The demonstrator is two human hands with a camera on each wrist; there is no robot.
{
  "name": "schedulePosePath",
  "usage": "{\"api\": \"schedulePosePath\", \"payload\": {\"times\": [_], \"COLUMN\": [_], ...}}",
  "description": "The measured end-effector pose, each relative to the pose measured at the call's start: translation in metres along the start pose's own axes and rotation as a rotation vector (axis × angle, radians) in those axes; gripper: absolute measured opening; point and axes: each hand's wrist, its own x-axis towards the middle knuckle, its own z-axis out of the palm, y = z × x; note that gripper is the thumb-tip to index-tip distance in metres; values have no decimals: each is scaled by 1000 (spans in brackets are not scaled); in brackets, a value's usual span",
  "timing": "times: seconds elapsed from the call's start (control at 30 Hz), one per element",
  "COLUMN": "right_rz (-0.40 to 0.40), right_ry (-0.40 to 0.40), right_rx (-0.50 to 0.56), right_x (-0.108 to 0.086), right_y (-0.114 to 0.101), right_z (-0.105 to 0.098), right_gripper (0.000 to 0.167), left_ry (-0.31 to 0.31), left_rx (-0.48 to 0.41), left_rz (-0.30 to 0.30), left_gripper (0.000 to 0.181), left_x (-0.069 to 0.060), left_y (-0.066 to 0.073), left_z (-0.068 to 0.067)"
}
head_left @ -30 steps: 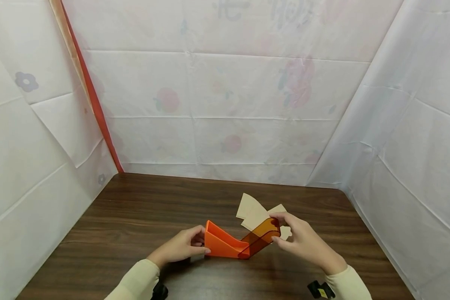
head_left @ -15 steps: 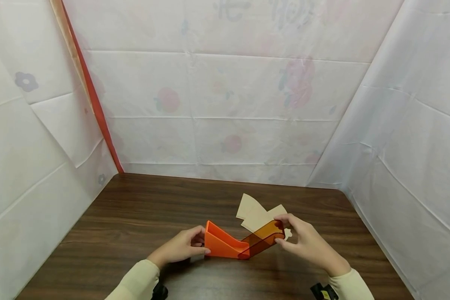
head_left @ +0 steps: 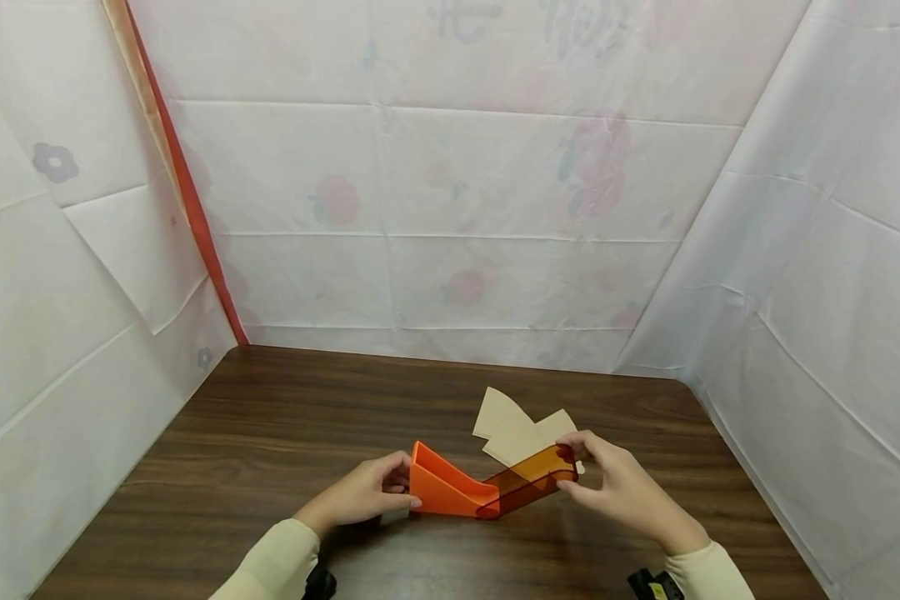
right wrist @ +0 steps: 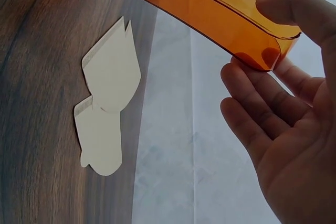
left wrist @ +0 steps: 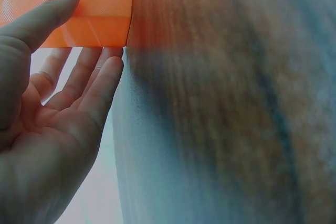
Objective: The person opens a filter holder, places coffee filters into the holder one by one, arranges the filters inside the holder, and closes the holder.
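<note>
An orange plastic coffee filter holder (head_left: 442,490) sits on the table, its see-through amber lid (head_left: 528,479) swung out to the right from the low end. My left hand (head_left: 362,493) grips the tall left end; in the left wrist view the thumb lies on the orange wall (left wrist: 102,3) and the fingers are at its far edge. With thumb and fingers my right hand (head_left: 622,490) pinches the lid's free end, which is raised off the table. The lid's amber wall (right wrist: 210,14) spans the top of the right wrist view. The holder's inside shows only in part.
Several cream paper coffee filters (head_left: 506,427) lie overlapping on the dark wood table (head_left: 307,408) behind the lid. White printed sheets (head_left: 420,283) hang at the back and both sides. A red-orange strip (head_left: 187,192) runs down the back left corner.
My right hand has moved a little to the right and down, swinging the lid wider and lower. The left hand and the orange holder have stayed in place.
</note>
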Motion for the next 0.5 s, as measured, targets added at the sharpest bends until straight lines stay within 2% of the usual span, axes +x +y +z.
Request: {"api": "schedulePosePath", "payload": {"times": [0.5], "right_rz": [71], "right_ry": [-28], "right_rx": [-6], "right_x": [-7], "right_y": [6], "right_z": [-2], "right_gripper": [46], "left_ry": [0], "left_rx": [3], "left_rz": [-4], "left_gripper": [28], "left_x": [0], "left_y": [0], "left_z": [0]}}
